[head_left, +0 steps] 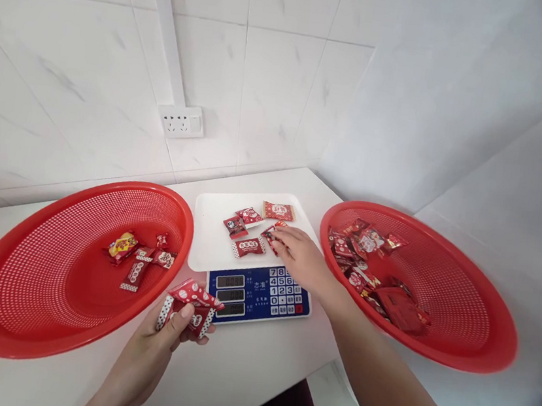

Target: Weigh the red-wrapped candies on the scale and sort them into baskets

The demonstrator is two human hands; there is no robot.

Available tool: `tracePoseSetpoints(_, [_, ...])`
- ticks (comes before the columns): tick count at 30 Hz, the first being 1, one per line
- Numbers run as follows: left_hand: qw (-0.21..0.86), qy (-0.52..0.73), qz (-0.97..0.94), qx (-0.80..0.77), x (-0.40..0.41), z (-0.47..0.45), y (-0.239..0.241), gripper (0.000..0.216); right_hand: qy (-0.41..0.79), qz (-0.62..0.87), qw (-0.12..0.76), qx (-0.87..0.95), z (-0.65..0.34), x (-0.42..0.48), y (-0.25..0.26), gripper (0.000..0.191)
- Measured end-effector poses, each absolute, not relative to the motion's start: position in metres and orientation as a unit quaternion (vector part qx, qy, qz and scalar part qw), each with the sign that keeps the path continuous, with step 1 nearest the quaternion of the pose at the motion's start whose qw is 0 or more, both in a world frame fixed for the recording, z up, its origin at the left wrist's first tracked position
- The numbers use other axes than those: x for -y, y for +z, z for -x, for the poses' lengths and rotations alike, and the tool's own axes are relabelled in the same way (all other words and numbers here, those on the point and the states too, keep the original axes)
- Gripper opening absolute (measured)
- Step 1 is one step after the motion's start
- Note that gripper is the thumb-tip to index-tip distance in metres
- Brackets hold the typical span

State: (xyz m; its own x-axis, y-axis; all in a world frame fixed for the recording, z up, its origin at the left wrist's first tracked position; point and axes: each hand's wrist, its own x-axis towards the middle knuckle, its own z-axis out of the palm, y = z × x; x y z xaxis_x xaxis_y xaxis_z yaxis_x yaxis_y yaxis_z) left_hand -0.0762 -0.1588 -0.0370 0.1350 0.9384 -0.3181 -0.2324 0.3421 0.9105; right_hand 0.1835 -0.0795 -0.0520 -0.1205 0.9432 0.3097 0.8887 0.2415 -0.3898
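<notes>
My left hand is closed round a few red wrapped candies, its thumb pressed on top, in front of the scale's display. Over the right part of the white weighing tray, my right hand has its fingers closed on a small red wrapped candy, partly covered by them. Near those fingertips lie a red candy with dotted ends, a dark red candy, a red-and-white candy and a wider red packet.
The blue digital scale stands on a white table. To its left is a red mesh basket with several wrapped candies. Another red basket, on the right, holds a larger pile. A wall socket is behind.
</notes>
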Motion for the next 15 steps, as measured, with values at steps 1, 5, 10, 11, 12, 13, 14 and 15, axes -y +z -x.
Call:
tracePoseSetpoints(1, [0.66,0.445,-0.366,-0.482,0.159,0.075,-0.036,0.03,0.054,0.62,0.259,0.739,-0.186,0.077,-0.052,0.041])
tracePoseSetpoints(5, [0.659,0.451,-0.364,-0.48,0.16,0.075,-0.035,0.03,0.067,0.65,0.214,0.726,-0.194,0.068,-0.056,0.044])
tracePoseSetpoints(10, [0.644,0.455,-0.368,-0.493,0.159,0.083,-0.037,0.031,0.084,0.656,0.192,0.725,-0.198,0.073,-0.062,0.045])
tracePoseSetpoints(11, [0.644,0.454,-0.37,-0.493,0.158,0.085,-0.039,0.031,0.082,0.651,0.201,0.727,-0.198,0.075,-0.062,0.044])
tracePoseSetpoints(12, [0.645,0.451,-0.372,-0.492,0.157,0.087,-0.04,0.031,0.079,0.644,0.211,0.731,-0.198,0.077,-0.062,0.044])
tracePoseSetpoints(13, [0.646,0.447,-0.375,-0.492,0.156,0.088,-0.041,0.031,0.077,0.633,0.22,0.739,-0.197,0.077,-0.062,0.043])
tracePoseSetpoints(14, [0.65,0.441,-0.378,-0.491,0.156,0.089,-0.043,0.031,0.078,0.621,0.223,0.747,-0.196,0.078,-0.062,0.044])
tracePoseSetpoints(15, [0.652,0.437,-0.38,-0.49,0.155,0.09,-0.044,0.031,0.083,0.611,0.221,0.756,-0.196,0.077,-0.062,0.044])
